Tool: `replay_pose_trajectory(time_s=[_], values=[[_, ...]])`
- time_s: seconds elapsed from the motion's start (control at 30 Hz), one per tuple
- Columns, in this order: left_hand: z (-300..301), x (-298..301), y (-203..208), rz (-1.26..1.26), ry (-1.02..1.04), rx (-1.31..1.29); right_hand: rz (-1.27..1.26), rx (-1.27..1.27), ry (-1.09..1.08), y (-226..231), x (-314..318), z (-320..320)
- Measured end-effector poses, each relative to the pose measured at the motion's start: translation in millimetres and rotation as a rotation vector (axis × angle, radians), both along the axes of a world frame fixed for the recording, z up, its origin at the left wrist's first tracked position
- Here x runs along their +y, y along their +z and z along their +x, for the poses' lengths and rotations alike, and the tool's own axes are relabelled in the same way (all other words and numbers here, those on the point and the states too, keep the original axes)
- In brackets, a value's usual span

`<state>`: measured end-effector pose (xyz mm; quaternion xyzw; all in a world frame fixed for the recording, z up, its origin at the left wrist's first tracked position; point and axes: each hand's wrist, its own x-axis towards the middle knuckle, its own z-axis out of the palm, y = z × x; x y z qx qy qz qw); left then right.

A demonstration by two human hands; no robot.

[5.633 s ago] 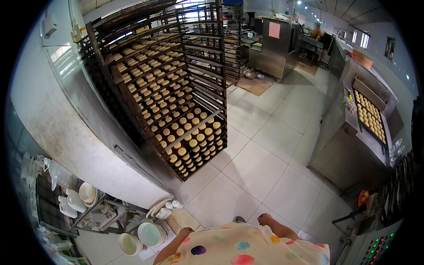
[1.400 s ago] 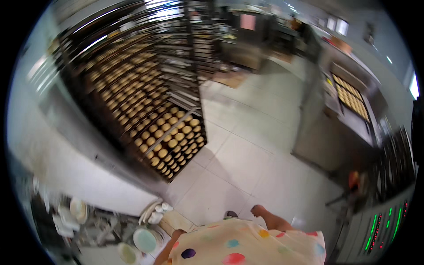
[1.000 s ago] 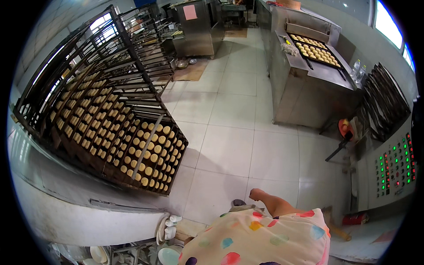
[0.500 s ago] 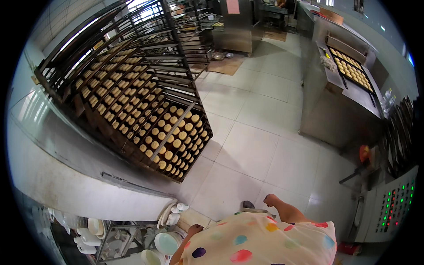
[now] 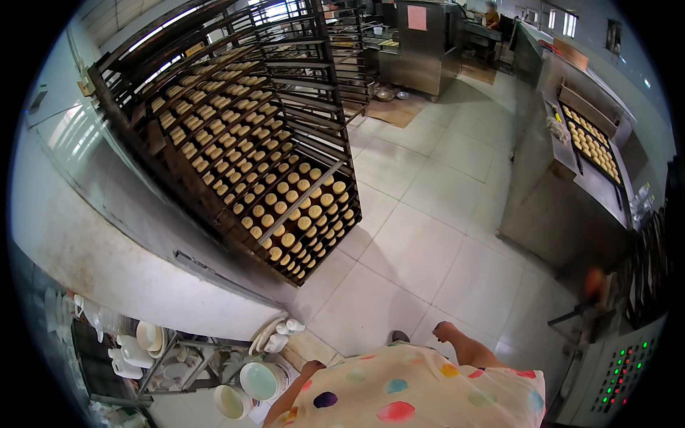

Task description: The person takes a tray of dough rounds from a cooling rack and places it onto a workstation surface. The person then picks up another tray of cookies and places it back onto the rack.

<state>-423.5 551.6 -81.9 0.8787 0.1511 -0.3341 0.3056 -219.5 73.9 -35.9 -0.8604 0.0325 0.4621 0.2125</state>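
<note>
My left hand (image 5: 312, 369) hangs low beside my spotted garment (image 5: 396, 385), near the white buckets. Its fingers look curled, with nothing seen in them. On the other side my right hand (image 5: 444, 331) is held in front of the garment, loosely closed over the tiled floor and holding nothing I can see. Ahead on the left stands a tall dark metal rack (image 5: 341, 121). Trays on it carry many round, pale yellow pastries (image 5: 305, 222). Neither hand touches the rack.
At the right, a steel counter (image 5: 531, 207) bears black trays of pastries (image 5: 594, 145). A control panel with lights (image 5: 622, 378) stands near right. White buckets (image 5: 262, 381) and jugs (image 5: 134, 351) sit lower left. Tiled floor (image 5: 421, 242) runs between rack and counter toward a distant person (image 5: 492, 16).
The rack and the counter have shifted rightward in the picture as the view turned left. Both hands stay low at my sides, with nothing taken up.
</note>
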Motion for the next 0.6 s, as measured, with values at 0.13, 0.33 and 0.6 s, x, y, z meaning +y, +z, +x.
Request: replay_pose_trajectory(time_s=[0.13,0.33,0.6], values=[[5.2,-2.7,23.3,0.022,-0.002,-0.055,-0.006,0.006,-0.024,3.7,-6.1,-12.5],[11.9,6.8,20.7,0.02,-0.149,-0.124,0.05,-0.023,-0.105,-5.2,-8.2,-26.7],[27.1,13.4,15.5,-0.074,-0.181,-0.002,0.088,-0.069,-0.166,-11.3,-15.5,-31.8]])
